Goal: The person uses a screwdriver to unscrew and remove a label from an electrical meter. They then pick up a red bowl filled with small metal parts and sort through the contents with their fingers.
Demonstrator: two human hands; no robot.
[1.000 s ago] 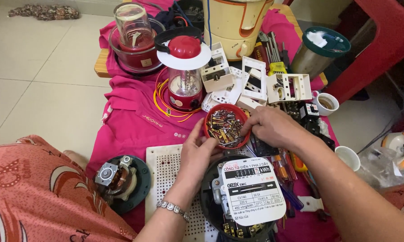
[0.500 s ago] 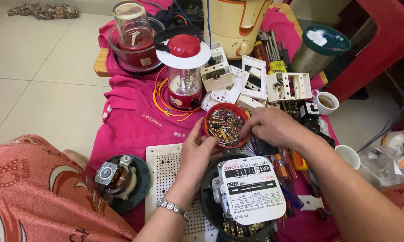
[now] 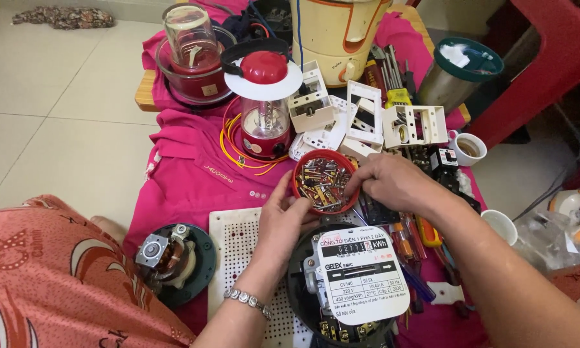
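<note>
I am steadying the red bowl of screws [image 3: 322,180] with my left hand [image 3: 288,216], its fingers curled against the near left rim in a loose grasp so the bowl does not slide on the pink cloth [image 3: 193,174]. My right hand [image 3: 393,183] is dipping its fingertips in over the right rim, sorting among the small metal pieces; whether that grip is closing on one of them I cannot tell, since the fingers are hiding it. The bowl is sitting in the middle of the low table [image 3: 145,96], just beyond the round electricity meter [image 3: 357,280] lying near me, close enough that I can reach both without shifting. To the left of the meter a white perforated board [image 3: 238,258] is lying flat, and further left a small motor on its dark round base [image 3: 171,258]. Beyond the bowl a red blender base with yellow wires [image 3: 264,122] is standing, with white switch frames [image 3: 380,122] to its right. Screwdrivers [image 3: 418,238] are lying under my right wrist, within easy reach.
</note>
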